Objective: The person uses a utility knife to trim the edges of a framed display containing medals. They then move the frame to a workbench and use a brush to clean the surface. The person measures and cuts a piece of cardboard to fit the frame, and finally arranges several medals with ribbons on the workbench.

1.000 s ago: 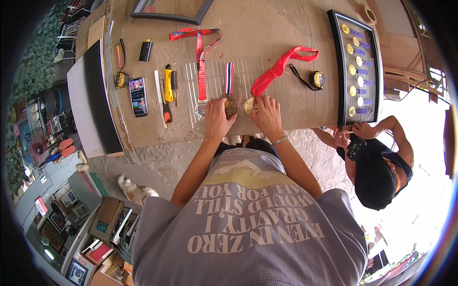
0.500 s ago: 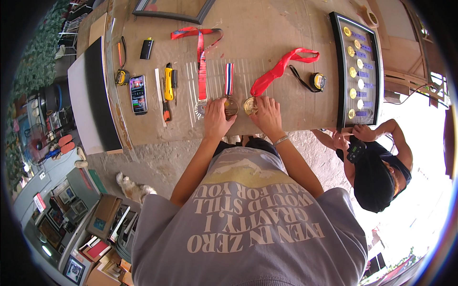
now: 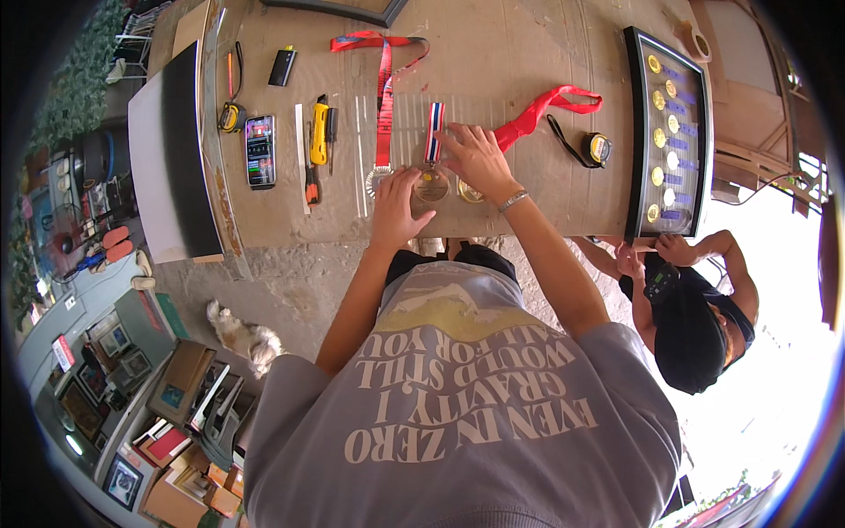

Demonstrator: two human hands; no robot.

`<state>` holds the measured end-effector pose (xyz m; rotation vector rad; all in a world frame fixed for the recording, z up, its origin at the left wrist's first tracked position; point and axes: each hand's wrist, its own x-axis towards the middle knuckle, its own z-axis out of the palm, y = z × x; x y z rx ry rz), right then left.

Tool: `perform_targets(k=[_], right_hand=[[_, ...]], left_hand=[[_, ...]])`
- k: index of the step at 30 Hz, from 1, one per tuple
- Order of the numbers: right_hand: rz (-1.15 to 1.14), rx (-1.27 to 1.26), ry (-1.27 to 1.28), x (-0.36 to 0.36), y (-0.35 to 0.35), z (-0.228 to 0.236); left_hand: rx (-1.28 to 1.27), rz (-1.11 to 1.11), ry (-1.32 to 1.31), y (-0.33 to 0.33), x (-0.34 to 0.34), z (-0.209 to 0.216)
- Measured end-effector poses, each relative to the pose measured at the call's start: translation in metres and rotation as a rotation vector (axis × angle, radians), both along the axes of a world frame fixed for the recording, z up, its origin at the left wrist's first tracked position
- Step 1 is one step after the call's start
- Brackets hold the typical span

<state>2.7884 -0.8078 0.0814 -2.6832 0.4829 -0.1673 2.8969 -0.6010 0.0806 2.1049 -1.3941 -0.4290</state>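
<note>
Middle of the row is a bronze-coloured medal (image 3: 432, 187) on a short red, white and blue ribbon (image 3: 436, 132). My left hand (image 3: 399, 209) lies at this medal's left edge, fingers stretched and thumb apart below it. My right hand (image 3: 482, 165) is spread beside the striped ribbon, its fingertips at the ribbon's right edge. Partly under that hand is a gold medal (image 3: 470, 193) with a red ribbon (image 3: 539, 117) running up and right. Left of my left hand lies a silver medal (image 3: 374, 182) on a long red patterned ribbon (image 3: 385, 106).
Left on the table are a phone (image 3: 260, 151), a tape measure (image 3: 231, 118), a yellow utility knife (image 3: 319, 132) and a screwdriver (image 3: 312, 187). Another tape measure (image 3: 597, 150) and a black frame of medals (image 3: 630, 132) lie right. A co-worker (image 3: 695, 317) stands near that frame.
My right hand has moved off the gold medal, up and left to the striped ribbon. My left hand stays by the middle medal. The camera view has shifted slightly.
</note>
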Motion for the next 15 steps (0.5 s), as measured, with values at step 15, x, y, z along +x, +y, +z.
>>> perform_targets(k=[15], right_hand=[[0.076,-0.027,0.067,0.003,0.004,-0.005]], left_hand=[[0.018,-0.061,-0.066,-0.012,0.005,-0.010]])
